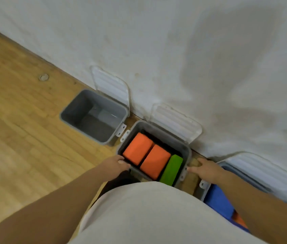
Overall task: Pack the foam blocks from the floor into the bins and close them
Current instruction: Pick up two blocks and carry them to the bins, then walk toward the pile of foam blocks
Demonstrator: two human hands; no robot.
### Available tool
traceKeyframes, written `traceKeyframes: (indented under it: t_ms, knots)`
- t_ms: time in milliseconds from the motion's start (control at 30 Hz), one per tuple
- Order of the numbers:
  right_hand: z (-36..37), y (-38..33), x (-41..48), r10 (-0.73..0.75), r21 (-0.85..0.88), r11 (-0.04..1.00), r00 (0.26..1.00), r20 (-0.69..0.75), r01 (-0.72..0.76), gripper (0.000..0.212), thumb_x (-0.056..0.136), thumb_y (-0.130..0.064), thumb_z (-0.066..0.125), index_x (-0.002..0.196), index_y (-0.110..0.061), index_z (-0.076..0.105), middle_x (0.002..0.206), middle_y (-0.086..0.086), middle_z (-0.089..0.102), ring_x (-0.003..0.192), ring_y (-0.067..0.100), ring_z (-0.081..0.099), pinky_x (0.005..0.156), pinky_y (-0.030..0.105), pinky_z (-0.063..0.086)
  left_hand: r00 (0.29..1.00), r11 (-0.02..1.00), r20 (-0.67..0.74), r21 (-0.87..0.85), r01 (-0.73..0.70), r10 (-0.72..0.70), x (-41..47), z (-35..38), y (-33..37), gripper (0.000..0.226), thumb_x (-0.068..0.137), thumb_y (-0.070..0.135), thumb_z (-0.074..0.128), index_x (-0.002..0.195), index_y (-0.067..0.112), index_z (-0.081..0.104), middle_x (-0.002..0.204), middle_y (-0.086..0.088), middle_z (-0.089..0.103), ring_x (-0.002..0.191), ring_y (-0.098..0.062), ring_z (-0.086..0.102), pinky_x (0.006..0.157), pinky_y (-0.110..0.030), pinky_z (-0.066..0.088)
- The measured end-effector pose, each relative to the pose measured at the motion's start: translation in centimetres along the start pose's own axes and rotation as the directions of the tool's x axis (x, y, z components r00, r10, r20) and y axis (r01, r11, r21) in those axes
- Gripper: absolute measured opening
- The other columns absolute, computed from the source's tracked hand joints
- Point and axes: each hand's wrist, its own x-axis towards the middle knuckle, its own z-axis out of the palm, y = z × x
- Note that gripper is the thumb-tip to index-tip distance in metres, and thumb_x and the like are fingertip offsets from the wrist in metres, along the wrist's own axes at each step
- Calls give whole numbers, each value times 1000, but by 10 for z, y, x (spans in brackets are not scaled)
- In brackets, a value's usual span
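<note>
Left grip (117,164) clasps the middle bin's (156,130) near rim; right grip (205,169) touches its opposite wall, hold unclear. Between the grips, two orange blocks (137,148) and a green block (171,169) lie inside.

The wooden floor (15,129) takes up pretty much the whole left side of the frame, honey-coloured planks with the grain running on a slant, paler toward the lower left. There's a little round disc thing (44,77) sitting in it in the upper left, no idea what it is. The white wall (156,41) fills the top and right, kinda scuffed, with a big soft shadow (227,67) over its right half.
</note>
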Motion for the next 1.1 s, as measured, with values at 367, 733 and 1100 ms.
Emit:
traceKeyframes:
  t_ms: [367,733,1100]
  knots:
    - [151,-115,-26,-210,-518,742,882,423,426,92,86,-62,67,158,-21,28,161,5,34,142,27,41,114,37,38,852,668,-71,-655,352,-519,-179,180,-209,57,93,49,66,141,23,52,130,0,60,109,-19,59,88,-27,47]
    - [448,-256,-177,-204,-636,101,642,739,765,85,89,-64,60,158,-23,30,163,4,29,146,26,34,112,34,33,598,-49,255,-939,339,-760,-347,376,-405,62,89,57,65,139,21,56,141,-5,55,124,-28,54,104,-39,45]
    - [595,-343,-252,-201,-747,-40,727,656,663,80,88,-56,65,153,-16,40,157,8,41,141,27,40,109,34,34,696,-131,259,-964,232,-669,-388,345,-548,64,92,52,63,144,16,51,145,-7,53,129,-27,50,105,-36,41]
